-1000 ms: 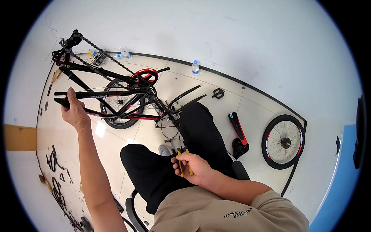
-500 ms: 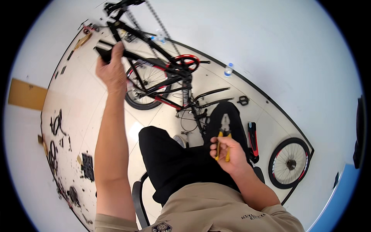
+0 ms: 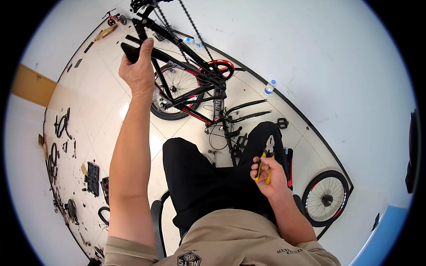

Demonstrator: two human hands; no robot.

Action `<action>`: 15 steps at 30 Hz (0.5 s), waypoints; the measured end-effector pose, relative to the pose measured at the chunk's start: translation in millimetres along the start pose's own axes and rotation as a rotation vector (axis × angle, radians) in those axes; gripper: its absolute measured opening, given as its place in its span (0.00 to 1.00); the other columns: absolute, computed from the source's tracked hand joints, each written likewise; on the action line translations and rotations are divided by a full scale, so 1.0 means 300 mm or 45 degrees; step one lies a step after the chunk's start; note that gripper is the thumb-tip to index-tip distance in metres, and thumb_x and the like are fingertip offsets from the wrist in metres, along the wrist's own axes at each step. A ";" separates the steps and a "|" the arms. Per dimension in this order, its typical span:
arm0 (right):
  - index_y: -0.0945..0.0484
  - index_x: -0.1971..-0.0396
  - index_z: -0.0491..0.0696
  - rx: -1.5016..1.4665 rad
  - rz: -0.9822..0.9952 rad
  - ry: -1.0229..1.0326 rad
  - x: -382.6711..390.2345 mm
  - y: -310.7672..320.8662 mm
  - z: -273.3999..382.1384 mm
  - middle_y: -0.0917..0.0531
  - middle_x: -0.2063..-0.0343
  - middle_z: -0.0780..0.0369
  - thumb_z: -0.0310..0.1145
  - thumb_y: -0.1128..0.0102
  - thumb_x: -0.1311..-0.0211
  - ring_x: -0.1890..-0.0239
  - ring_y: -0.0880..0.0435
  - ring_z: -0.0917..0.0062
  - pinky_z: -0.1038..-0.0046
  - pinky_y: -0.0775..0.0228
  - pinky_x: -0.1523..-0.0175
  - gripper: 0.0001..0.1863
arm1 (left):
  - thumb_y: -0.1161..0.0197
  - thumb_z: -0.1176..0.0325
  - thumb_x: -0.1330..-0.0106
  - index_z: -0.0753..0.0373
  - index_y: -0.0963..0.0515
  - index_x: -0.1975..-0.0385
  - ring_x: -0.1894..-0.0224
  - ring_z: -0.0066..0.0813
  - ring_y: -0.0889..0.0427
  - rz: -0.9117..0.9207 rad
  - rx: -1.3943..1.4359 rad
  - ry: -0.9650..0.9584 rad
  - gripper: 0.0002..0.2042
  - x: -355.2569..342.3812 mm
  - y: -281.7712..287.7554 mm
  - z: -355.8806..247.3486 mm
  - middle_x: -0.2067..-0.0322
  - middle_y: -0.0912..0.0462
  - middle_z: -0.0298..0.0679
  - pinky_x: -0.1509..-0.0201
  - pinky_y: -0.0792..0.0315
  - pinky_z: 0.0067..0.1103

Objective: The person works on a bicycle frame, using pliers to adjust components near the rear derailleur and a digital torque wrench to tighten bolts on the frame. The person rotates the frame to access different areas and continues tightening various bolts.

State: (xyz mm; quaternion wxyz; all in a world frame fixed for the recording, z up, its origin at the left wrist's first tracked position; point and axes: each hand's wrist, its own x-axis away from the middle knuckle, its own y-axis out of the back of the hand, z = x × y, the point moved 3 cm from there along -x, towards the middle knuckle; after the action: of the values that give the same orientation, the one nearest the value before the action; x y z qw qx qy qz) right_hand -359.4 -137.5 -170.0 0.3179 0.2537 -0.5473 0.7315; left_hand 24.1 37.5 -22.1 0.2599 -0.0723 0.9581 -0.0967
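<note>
My left hand (image 3: 138, 71) grips the upper left end of a black and red bicycle frame (image 3: 186, 99), held up with its chain (image 3: 194, 31) hanging to a red-rimmed chainring (image 3: 222, 66). A front wheel (image 3: 174, 86) is behind the frame. A loose fork (image 3: 246, 113) lies beside it on the right, and thin cables loop below. My right hand (image 3: 270, 179) is closed on yellow-handled pliers (image 3: 269, 153), jaws pointing up, over my right thigh. My knees are just below the frame's lower part.
I sit on a black chair (image 3: 156, 217). A loose wheel (image 3: 326, 199) and red-black saddle piece (image 3: 289, 168) lie at right. A bottle (image 3: 269, 87) and pedal (image 3: 282, 123) are near the wall. Toolboxes (image 3: 93, 178) and scattered parts lie at left, cardboard (image 3: 106, 33) at back left.
The frame in my left hand has swung up and to the right in view. My right hand has moved right with the pliers, whose jaws now show pointing up. The view has shifted.
</note>
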 end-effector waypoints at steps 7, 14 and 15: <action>0.34 0.82 0.49 -0.031 0.009 -0.056 -0.007 0.005 0.001 0.21 0.61 0.58 0.27 0.44 0.37 0.65 0.23 0.74 0.71 0.27 0.60 0.14 | 0.21 0.58 0.45 0.66 0.18 0.67 0.68 0.18 0.23 -0.052 -0.054 0.055 0.18 0.010 -0.002 -0.006 0.70 0.16 0.32 0.60 0.28 0.17; 0.29 0.77 0.47 -0.038 0.036 -0.066 0.003 -0.004 0.002 0.20 0.62 0.58 0.27 0.44 0.37 0.66 0.22 0.74 0.71 0.27 0.60 0.08 | 0.21 0.60 0.44 0.65 0.18 0.71 0.70 0.17 0.25 -0.099 -0.146 -0.009 0.15 0.076 -0.146 -0.053 0.72 0.17 0.31 0.63 0.30 0.17; 0.28 0.75 0.47 -0.030 0.024 -0.070 0.007 -0.011 0.002 0.20 0.62 0.59 0.27 0.44 0.37 0.66 0.22 0.74 0.71 0.27 0.60 0.07 | 0.21 0.59 0.45 0.64 0.17 0.73 0.71 0.17 0.26 -0.113 -0.135 0.000 0.15 0.087 -0.168 -0.057 0.74 0.18 0.30 0.63 0.30 0.17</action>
State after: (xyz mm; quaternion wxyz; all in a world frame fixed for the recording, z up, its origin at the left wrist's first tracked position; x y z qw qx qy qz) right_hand -358.4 -137.1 -166.2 0.2988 0.2647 -0.5667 0.7208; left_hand -2.5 -13.9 -9.1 0.2512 -0.1283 0.9577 -0.0572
